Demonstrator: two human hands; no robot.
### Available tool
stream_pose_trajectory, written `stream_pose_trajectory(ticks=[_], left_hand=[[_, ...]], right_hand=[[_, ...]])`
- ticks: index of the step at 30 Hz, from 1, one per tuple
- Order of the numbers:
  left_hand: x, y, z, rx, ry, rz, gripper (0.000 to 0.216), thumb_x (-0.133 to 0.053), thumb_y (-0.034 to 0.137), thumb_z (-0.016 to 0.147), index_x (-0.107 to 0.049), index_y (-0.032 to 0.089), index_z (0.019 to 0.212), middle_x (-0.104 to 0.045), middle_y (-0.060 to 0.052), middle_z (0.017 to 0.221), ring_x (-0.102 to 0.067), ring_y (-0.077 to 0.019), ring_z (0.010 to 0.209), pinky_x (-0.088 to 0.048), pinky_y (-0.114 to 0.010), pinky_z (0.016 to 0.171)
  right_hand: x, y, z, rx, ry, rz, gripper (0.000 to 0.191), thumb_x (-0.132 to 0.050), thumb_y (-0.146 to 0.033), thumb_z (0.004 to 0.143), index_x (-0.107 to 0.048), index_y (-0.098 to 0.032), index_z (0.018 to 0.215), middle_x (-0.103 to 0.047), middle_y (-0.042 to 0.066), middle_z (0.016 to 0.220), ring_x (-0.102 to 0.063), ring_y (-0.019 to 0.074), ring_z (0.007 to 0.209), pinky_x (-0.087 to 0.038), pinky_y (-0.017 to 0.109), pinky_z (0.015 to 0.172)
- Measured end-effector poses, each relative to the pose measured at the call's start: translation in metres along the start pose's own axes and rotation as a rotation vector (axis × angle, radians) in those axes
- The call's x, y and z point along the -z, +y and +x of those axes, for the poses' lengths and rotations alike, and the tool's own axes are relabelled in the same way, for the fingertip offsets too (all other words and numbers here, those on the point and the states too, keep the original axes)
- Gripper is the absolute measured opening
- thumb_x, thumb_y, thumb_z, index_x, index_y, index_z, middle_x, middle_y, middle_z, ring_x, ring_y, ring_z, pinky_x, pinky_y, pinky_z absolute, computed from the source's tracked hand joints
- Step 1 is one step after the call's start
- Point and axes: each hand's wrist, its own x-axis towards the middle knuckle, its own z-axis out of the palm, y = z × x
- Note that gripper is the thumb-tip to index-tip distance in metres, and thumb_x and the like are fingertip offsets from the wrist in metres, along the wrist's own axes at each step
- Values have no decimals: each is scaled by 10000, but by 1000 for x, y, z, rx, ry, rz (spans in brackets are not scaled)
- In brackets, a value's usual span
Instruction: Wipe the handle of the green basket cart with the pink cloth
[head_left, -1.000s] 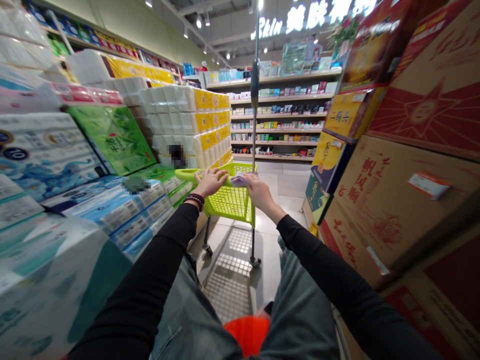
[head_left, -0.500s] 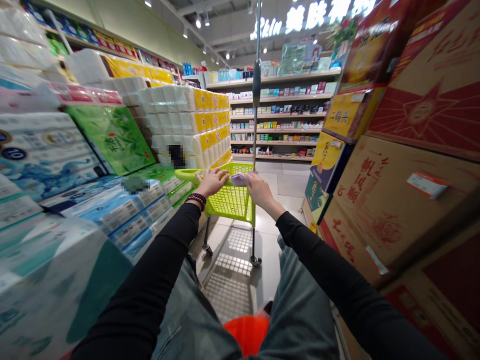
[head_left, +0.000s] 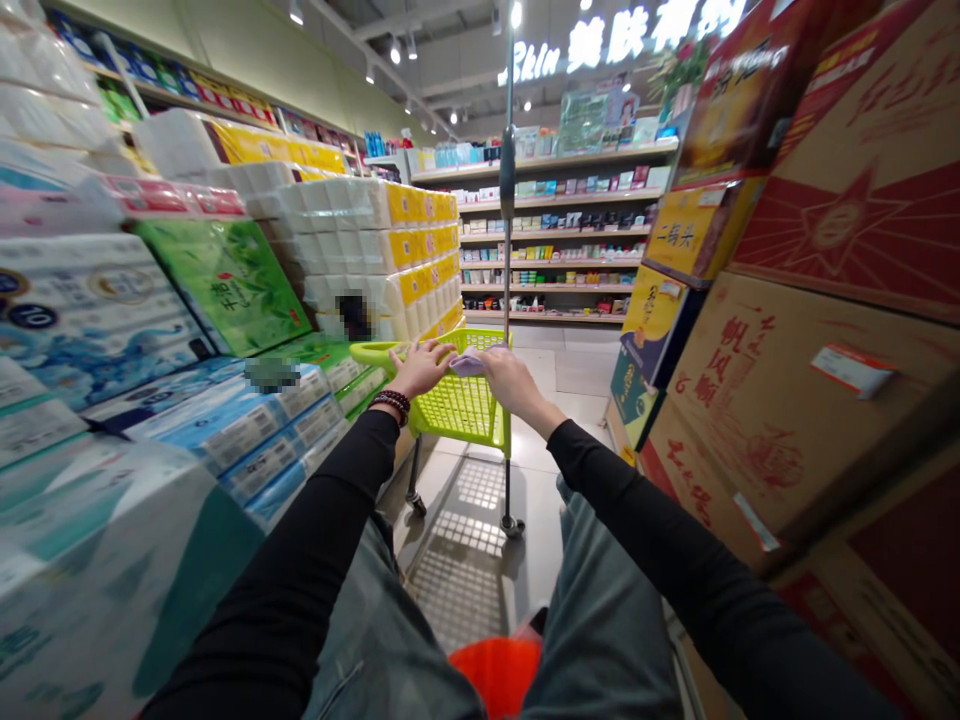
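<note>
A lime-green shopping cart point(head_left: 457, 415) with a mesh basket stands in front of me. My left hand point(head_left: 424, 368) lies over the left part of its handle, thumb on the near side and fingers bent over the bar. My right hand point(head_left: 517, 380) pinches a folded lavender cloth point(head_left: 469, 362) against the handle, right of the left hand. The cloth pokes out between the two hands, close to the left fingertips. My right fingers partly hide it. A tall metal pole point(head_left: 508, 270) rises at the cart's right side.
Tissue packs point(head_left: 352, 235) are stacked along the left. Cardboard cartons point(head_left: 739, 400) rise close on the right. Shelves of small boxed goods point(head_left: 555, 220) stand beyond the cart. A red-orange object point(head_left: 496, 672) sits low between my legs, above the tiled floor point(head_left: 536, 445).
My right hand has slid slightly left along the handle with the cloth, nearer my left hand. My left hand and the cart have barely moved.
</note>
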Motion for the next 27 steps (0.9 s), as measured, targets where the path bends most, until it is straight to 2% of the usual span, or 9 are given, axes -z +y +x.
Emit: stream_pose_trajectory(ticks=[3,7,9,14,16,21,27], left_hand=[[0,-1,0,1,7,-3,532,-307,604,1061,-594,462,1486,-423,15,1698,-231,-405,1604,-65,-800,1246],[-2,2,1,8,7,-22,524,-326,592,1058,-604,456,1481,-432,12,1692,-226,-420,1602,-68,-814,1236],[-2,3,2,9,5,-26,526,-329,589,1058,-602,451,1485,-430,3,1693,-225,-423,1603,-64,-819,1234],[-1,-1,1,1,18,-9,523,-331,591,1056,-603,454,1482,-442,3,1686,-250,-403,1598,-63,-805,1245],[0,-2,1,-4,14,-12,522,-326,588,1058,-610,451,1474,-447,2,1682,-253,-402,1596,-56,-811,1241],[1,1,0,13,-3,-19,523,-321,590,1056,-602,460,1477,-424,10,1696,-232,-406,1602,-43,-823,1232],[-1,-1,2,4,11,-17,539,-315,610,1050,-611,452,1472,-433,5,1691,-239,-403,1595,-42,-792,1249]], right_hand=[[7,15,7,-143,-55,39,390,-398,-250,1107,-706,-239,1345,-778,86,1256,-721,256,1134,-534,322,960],[12,22,14,-287,-54,50,422,-362,-282,1118,-696,-212,1367,-784,99,1248,-723,283,1148,-541,353,978],[9,15,11,-262,-55,29,404,-383,-254,1104,-715,-209,1329,-783,103,1240,-717,284,1152,-541,363,992],[1,3,-4,-17,10,29,392,-444,-170,1063,-704,-269,1340,-737,67,1349,-647,234,1270,-512,345,1066],[3,9,-5,-37,3,49,411,-422,-175,1072,-686,-276,1369,-736,58,1355,-665,224,1242,-525,331,1042],[10,16,1,-231,-32,17,400,-386,-229,1094,-690,-243,1354,-781,81,1241,-717,257,1141,-548,339,981],[4,0,-5,-8,14,3,393,-439,-163,1059,-704,-262,1331,-733,74,1346,-647,232,1263,-516,332,1054]])
